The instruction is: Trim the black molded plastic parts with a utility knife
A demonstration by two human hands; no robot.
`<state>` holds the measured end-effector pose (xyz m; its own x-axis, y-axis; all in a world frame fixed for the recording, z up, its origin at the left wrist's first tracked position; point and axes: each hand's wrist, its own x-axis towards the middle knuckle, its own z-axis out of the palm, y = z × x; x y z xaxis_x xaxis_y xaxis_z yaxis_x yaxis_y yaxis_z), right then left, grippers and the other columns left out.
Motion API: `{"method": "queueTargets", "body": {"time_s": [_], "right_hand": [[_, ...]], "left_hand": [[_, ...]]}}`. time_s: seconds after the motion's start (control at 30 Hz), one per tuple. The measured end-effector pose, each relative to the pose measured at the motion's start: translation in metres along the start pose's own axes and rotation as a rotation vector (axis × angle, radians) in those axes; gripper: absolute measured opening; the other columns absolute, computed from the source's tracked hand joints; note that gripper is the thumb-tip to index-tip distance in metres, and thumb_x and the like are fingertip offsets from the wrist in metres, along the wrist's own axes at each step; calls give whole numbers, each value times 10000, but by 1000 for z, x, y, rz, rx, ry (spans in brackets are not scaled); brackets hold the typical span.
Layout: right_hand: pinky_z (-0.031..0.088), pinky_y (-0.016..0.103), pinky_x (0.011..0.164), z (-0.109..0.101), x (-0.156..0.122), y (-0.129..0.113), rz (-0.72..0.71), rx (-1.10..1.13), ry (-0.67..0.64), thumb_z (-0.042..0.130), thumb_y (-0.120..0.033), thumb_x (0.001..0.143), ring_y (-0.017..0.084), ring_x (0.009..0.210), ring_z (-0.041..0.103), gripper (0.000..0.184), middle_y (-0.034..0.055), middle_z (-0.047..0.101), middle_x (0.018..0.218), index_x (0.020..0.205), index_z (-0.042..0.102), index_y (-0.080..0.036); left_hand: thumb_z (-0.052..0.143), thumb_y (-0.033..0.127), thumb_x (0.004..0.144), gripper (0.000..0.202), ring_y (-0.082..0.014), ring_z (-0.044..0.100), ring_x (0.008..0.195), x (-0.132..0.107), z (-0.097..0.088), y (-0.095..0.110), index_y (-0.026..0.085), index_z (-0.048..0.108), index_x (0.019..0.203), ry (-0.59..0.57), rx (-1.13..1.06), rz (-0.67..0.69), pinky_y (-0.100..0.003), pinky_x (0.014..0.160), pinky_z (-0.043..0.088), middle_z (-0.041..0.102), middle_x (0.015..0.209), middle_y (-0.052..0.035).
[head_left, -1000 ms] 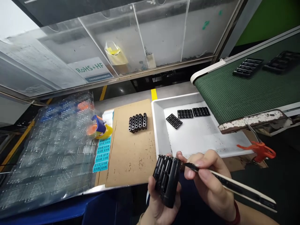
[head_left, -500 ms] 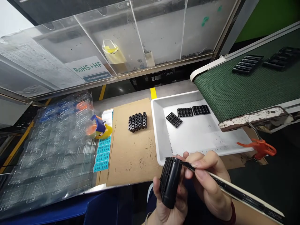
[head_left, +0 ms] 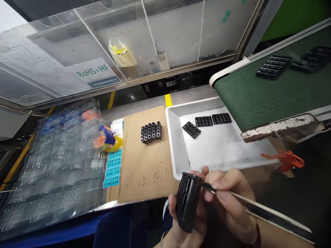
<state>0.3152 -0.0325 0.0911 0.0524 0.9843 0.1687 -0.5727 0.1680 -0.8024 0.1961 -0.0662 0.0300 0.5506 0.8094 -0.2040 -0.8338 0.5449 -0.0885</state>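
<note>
My left hand is closed around a black plastic part, holding it tilted with its smooth rounded side facing right and its ribbed face to the left. In my right hand is a long slim knife with a pale handle, pinched near its dark pointed blade. The blade tip lies at the upper right edge of the part. Behind the hands, three similar black ribbed parts lie in a white tray. A block of black tubular parts stands on the cardboard.
A green conveyor belt at right carries more black parts. An orange air gun hangs below it. Stacked clear plastic trays, blue stickers and tape rolls sit at left. A transparent panel spans the back.
The held part has turned slightly, showing more of its ribbed face. The knife tip has shifted a little down its edge. The view has moved slightly.
</note>
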Motion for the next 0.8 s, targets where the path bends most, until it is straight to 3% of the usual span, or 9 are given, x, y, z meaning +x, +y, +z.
{"method": "queueTargets", "body": {"time_s": [0.13, 0.23, 0.33, 0.43, 0.53, 0.6, 0.67, 0.73, 0.8], "right_hand": [[383, 337, 1182, 0, 0, 1, -11, -29, 7, 597, -217, 999, 102, 799, 662, 157, -58, 694, 799, 1041, 691, -336], [413, 425, 1161, -1, 0, 0, -11, -29, -34, 605, -240, 990, 122, 738, 663, 142, -47, 685, 775, 1038, 707, -326], [408, 507, 1168, -3, 3, -4, 30, 38, -68, 608, -256, 980, 133, 678, 667, 126, -50, 692, 742, 1009, 714, -318], [461, 415, 1146, -7, 8, -8, 39, 78, 0, 622, -254, 973, 113, 674, 685, 101, -62, 720, 723, 964, 714, -294], [501, 289, 1094, -15, 15, -11, -8, -3, 102, 591, -311, 1013, 80, 673, 711, 131, -77, 752, 717, 995, 720, -293], [510, 275, 1083, -22, 17, -12, -42, -103, 129, 515, -386, 1053, 76, 684, 728, 222, -75, 770, 724, 1041, 721, -302], [508, 290, 1093, -28, 18, -12, -38, -221, 122, 464, -421, 1068, 86, 754, 751, 283, -67, 790, 782, 1032, 720, -305], [504, 278, 1092, -33, 16, -11, 6, -344, 97, 514, -394, 1054, 98, 888, 763, 224, -61, 806, 895, 986, 707, -304], [526, 260, 1053, -35, 15, -11, 67, -445, 54, 616, -375, 1005, 123, 1041, 746, 98, -46, 805, 1043, 982, 680, -305]], "left_hand": [[749, 627, 798, 619, 6, 735, 835, 0, 11, 5, 435, 591, 1365, -29, 8, -128, 71, 623, 438, 789, 1064, 54], [761, 605, 803, 655, 11, 729, 808, 2, 22, 9, 398, 573, 1396, -22, 10, -120, 72, 617, 434, 792, 965, 53], [747, 541, 854, 514, 7, 733, 893, 5, 31, 11, 368, 639, 1327, -96, 29, -104, 51, 696, 462, 787, 1087, 46], [676, 598, 884, 480, -84, 703, 1129, 6, 35, 15, 447, 612, 1334, -186, 150, -39, -77, 793, 555, 639, 1427, 76], [619, 658, 887, 579, -191, 620, 1291, 1, 30, 23, 595, 424, 1429, -194, 303, 18, -264, 872, 610, 446, 1591, 126], [617, 671, 874, 657, -248, 578, 1333, -4, 23, 30, 650, 308, 1455, -141, 434, 69, -340, 856, 624, 439, 1584, 110], [649, 706, 823, 761, -307, 582, 1291, -6, 16, 36, 632, 264, 1476, -81, 630, 178, -349, 743, 635, 473, 1538, 36], [763, 675, 734, 891, -333, 592, 1205, -4, 14, 42, 544, 310, 1491, 4, 949, 306, -353, 701, 625, 488, 1461, -49], [898, 512, 648, 897, -318, 563, 1169, 0, 18, 46, 452, 453, 1424, 140, 1382, 371, -402, 818, 611, 466, 1348, -77]]}}
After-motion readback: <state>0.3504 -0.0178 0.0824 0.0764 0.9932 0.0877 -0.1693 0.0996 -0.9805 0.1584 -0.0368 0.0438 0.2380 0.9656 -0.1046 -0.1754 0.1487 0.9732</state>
